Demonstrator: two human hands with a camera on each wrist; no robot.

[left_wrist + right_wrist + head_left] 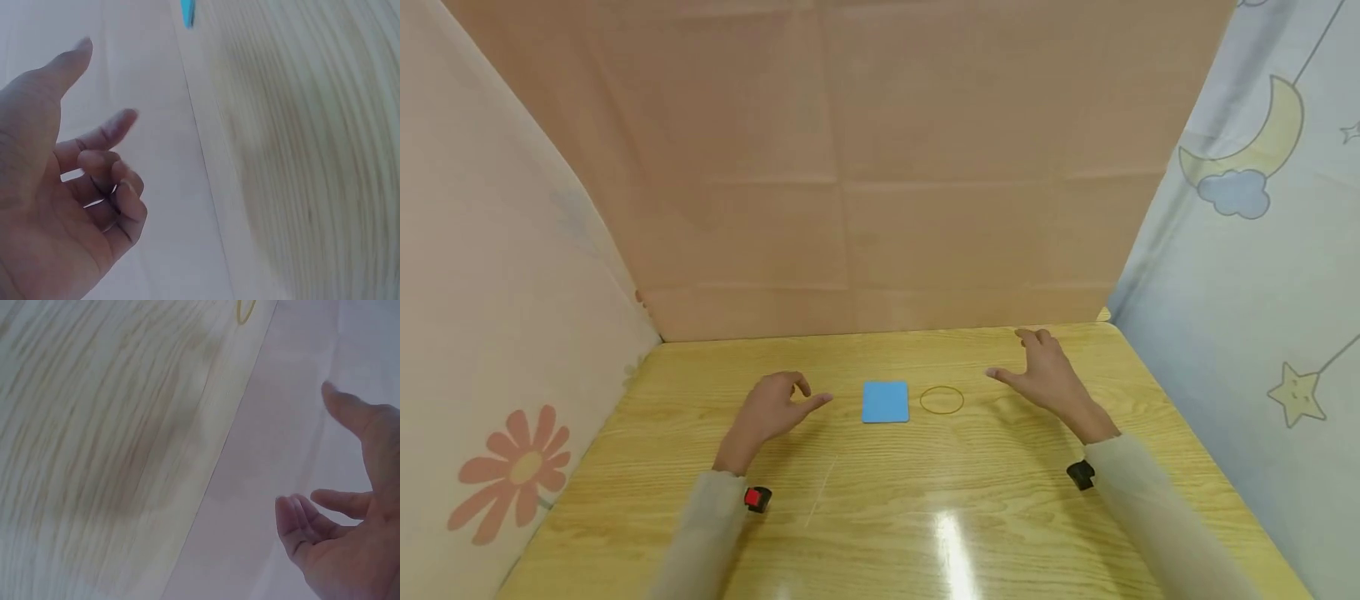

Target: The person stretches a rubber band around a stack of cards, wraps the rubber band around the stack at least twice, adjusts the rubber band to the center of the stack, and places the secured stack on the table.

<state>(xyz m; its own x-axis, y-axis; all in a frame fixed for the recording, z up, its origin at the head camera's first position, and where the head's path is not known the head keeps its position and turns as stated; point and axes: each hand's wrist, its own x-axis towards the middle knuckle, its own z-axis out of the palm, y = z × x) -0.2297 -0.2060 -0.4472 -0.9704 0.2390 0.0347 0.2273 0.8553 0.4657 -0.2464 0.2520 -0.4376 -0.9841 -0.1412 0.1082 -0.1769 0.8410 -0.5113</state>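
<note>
Head view is showing a blue square pad (885,402) lying flat on the wooden table (925,517), just beside a rubber band (942,400). Left hand (771,410) is hovering near the pad, loosely curled, holding nothing; right hand (1047,377) is hovering beyond the band, fingers relaxed, empty.

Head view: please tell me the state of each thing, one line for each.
Blue square pad: flat on the table, untouched.
Rubber band: flat, unstretched, beside the pad, apart.
Left hand: loosely curled, holding nothing.
Right hand: fingers spread, holding nothing.
</note>
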